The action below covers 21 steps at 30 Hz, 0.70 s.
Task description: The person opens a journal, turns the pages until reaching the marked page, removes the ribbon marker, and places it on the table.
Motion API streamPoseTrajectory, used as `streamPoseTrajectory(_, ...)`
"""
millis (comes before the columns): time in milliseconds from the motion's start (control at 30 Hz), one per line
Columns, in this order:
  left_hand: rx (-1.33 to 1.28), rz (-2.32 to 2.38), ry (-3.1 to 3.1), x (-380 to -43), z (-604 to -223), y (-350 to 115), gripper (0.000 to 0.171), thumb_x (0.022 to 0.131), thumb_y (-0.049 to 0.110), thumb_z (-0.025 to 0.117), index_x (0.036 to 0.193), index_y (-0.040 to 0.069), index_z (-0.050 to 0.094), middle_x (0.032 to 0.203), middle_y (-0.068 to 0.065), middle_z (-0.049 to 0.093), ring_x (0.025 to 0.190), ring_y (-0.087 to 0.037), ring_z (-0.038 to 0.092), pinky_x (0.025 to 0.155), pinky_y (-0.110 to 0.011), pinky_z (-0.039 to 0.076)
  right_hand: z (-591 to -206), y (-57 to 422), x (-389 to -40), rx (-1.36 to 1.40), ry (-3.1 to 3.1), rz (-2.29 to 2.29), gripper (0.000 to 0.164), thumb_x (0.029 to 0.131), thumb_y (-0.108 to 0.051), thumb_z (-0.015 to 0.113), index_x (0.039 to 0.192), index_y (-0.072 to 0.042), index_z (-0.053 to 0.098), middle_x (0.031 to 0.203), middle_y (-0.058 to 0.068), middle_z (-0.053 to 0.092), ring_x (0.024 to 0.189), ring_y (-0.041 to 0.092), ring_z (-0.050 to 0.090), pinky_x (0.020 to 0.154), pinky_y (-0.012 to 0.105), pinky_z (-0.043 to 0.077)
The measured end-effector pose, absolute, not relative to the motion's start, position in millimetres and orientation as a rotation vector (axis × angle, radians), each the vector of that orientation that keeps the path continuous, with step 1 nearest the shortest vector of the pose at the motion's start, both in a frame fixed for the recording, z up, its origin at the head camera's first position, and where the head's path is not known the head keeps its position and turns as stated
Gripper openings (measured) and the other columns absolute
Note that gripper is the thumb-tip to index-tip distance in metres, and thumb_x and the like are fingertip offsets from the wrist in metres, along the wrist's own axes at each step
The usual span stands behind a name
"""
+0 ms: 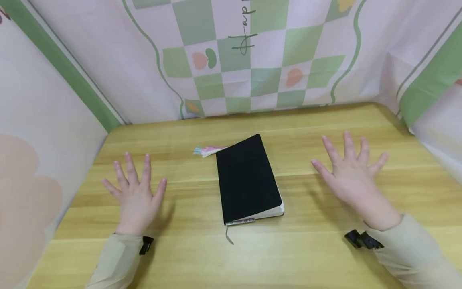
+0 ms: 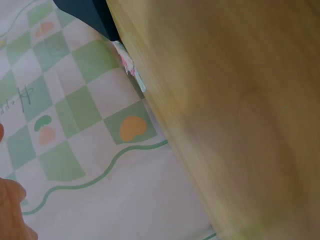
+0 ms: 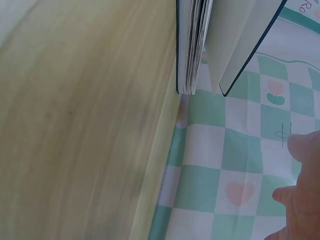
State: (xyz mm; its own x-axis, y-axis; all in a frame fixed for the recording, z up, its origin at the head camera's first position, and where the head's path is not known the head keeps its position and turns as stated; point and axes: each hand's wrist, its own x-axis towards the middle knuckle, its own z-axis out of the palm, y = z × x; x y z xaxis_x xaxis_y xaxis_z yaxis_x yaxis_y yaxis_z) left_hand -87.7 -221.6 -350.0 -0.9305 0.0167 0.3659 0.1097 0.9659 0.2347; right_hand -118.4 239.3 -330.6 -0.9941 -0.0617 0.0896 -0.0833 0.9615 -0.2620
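A black notebook [image 1: 249,180] lies near the middle of the wooden table, its cover slightly raised off the pages [image 3: 192,47] on the right side. Pink, white and blue paper-like strips [image 1: 209,151] stick out from its upper left corner. A thin grey ribbon [image 1: 229,236] trails from the bottom edge, beside a patterned strip [image 1: 241,221]. To the left of the notebook, my left hand [image 1: 136,204] is held with fingers spread, holding nothing. My right hand [image 1: 351,178] is likewise spread on the other side, apart from the notebook and holding nothing.
The wooden table [image 1: 187,261] has a rounded far edge. Behind it hangs a white cloth [image 1: 267,80] with green checks and fruit prints, and more printed cloth runs along both sides. A black strap piece [image 1: 362,240] sits at the right cuff, another [image 1: 146,245] at the left.
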Motion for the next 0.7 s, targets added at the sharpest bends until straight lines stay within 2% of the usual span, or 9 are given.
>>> streamPoseTrajectory(700, -0.087, -0.383, -2.759, -82, -347, -221, 0.071, 0.098, 0.054, 0.030, 0.153, 0.013, 0.010, 0.154, -0.010, -0.027, 0.138, -0.042, -0.026, 0.098, -0.071, -0.020, -330, 229, -118, 0.135, -3.017, 0.408, 0.071, 0.096, -0.061, 0.025, 0.153, -0.021, 0.010, 0.154, 0.027, -0.012, 0.135, 0.056, -0.017, 0.091, 0.074, -0.026)
